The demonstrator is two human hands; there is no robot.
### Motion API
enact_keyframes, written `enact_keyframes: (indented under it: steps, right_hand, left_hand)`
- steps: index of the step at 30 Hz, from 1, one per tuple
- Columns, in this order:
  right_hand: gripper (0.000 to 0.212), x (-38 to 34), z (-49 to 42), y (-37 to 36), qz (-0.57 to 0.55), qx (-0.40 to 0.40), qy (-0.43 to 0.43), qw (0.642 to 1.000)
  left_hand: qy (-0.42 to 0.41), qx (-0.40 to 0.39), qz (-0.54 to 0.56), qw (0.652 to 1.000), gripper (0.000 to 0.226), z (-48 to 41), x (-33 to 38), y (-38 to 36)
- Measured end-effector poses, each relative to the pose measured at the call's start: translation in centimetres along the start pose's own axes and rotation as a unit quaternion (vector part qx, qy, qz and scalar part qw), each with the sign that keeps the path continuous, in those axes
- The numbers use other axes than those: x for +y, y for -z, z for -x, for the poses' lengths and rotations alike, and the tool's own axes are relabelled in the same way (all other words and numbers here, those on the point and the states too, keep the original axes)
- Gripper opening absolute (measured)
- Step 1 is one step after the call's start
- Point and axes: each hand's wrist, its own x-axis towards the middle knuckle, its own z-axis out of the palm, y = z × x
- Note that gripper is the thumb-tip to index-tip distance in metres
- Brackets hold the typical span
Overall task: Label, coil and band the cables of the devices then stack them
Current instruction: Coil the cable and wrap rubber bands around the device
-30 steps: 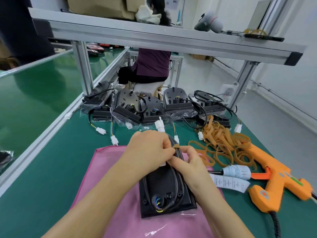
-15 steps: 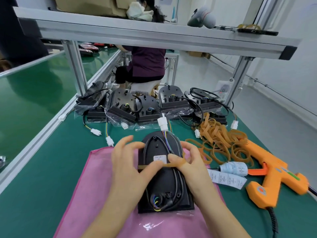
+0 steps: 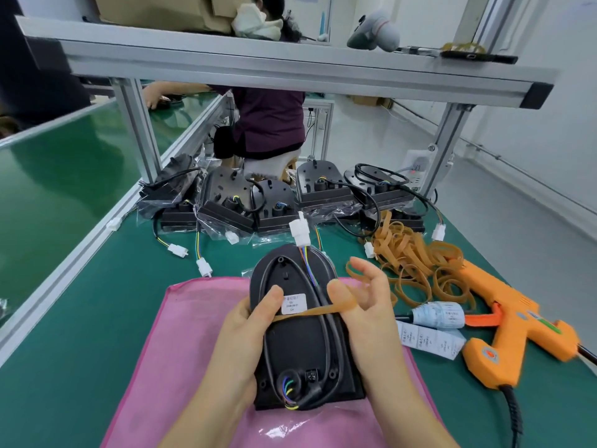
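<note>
- A pink cloth [image 3: 181,367] lay on the green table [image 3: 80,318] beneath both hands.
- The device [image 3: 300,347], black and back-side up, rested on that cloth between the two hands.
- The left hand [image 3: 245,334] gripped the device's left edge, its thumb pressed on the back face beside the white label [image 3: 294,303].
- The cable [image 3: 334,337] ran in a long loop over the device's back, between the two thumbs.
- The right hand [image 3: 368,315] sat at the device's right edge, thumb and fingers hooked in a tan rubber band [image 3: 316,309] pulled taut across the cable towards the left thumb.
- The cable's white connector [image 3: 299,232] stuck out past the device's far end, beyond the fingertips.
- A label roll [image 3: 441,315] and an orange glue gun [image 3: 513,328] lay just to the right of the right hand.
- A heap of loose bands [image 3: 410,253] lay beyond the right hand.
- Bagged devices [image 3: 274,205] stood in a row farther off, cables trailing.
- A seated person [image 3: 271,124] was behind them.
</note>
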Motion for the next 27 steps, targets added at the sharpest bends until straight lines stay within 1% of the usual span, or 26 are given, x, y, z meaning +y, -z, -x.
enact_keyframes:
  steps: [2,5,9,15,18,20,24,25,27]
  right_hand:
    - [0.041,0.0,0.0,0.1,0.001,0.022,0.026,0.999]
    - [0.025,0.2,0.0,-0.1,-0.029,0.037,0.06,0.997]
    - [0.015,0.3,0.1,-0.6,-0.056,0.057,0.056,0.995]
    - [0.014,0.0,0.1,-1.1,-0.01,0.041,0.06,0.997]
    - [0.01,-0.1,0.0,-1.0,0.011,0.036,0.037,0.999]
    - [0.013,-0.1,-0.4,-0.8,0.013,0.035,0.015,0.999]
    - [0.023,-0.5,-1.1,-0.2,-0.023,-0.031,-0.04,0.998]
    - [0.024,-0.7,-1.2,0.1,-0.031,-0.05,-0.054,0.997]
    - [0.017,-1.0,-1.5,0.6,-0.044,-0.094,-0.088,0.991]
  left_hand:
    - [0.001,0.01,0.011,1.0,0.051,0.1,0.0,0.0]
    - [0.005,0.014,0.022,1.0,0.052,0.1,0.0,0.2]
    - [0.008,0.02,0.023,1.0,0.051,-0.1,0.2,0.7]
    - [-0.007,0.007,0.019,1.0,0.049,-0.1,0.5,1.2]
    - [-0.014,0.005,0.013,1.0,0.053,-0.2,0.6,1.1]
    - [-0.01,0.008,0.012,1.0,0.055,-0.3,0.7,1.0]
    - [0.002,0.013,0.017,1.0,0.058,-0.8,1.1,1.5]
    - [0.001,0.007,0.013,1.0,0.056,-0.9,1.2,1.7]
    - [-0.003,-0.007,0.005,1.0,0.048,-1.1,1.4,2.0]
